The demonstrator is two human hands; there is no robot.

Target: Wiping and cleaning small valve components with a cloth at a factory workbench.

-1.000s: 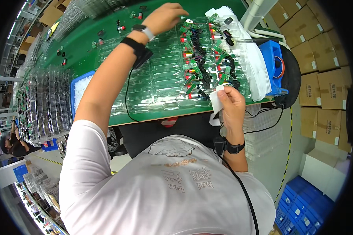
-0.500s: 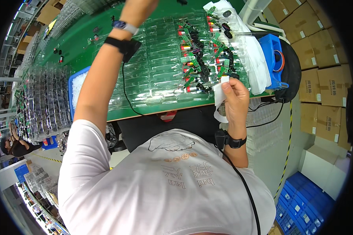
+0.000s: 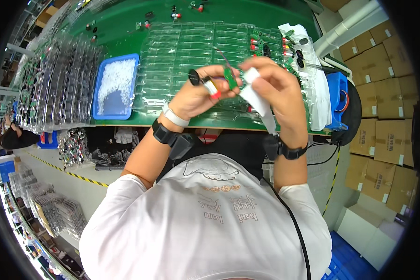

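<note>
My left hand is closed on a small wired electronic assembly above the work table. It has a green circuit board, a red-and-white cylinder and a black round part. Close beside it, my right hand pinches a white strip that looks like paper or label backing and hangs down from the fingers. The right fingertips are blurred near the board; whether they touch it I cannot tell. Beneath both hands lies a clear plastic compartment tray, with similar assemblies in its right-hand part.
Left of the clear tray sits a blue tray of white bits, beside tall stacks of filled clear trays. Loose assemblies lie at the far side. White sheets and a blue tape dispenser stand right, with cardboard boxes beyond.
My left hand has come back from the far side of the table with an assembly in it. My right hand, with the white strip, has moved up toward it.
</note>
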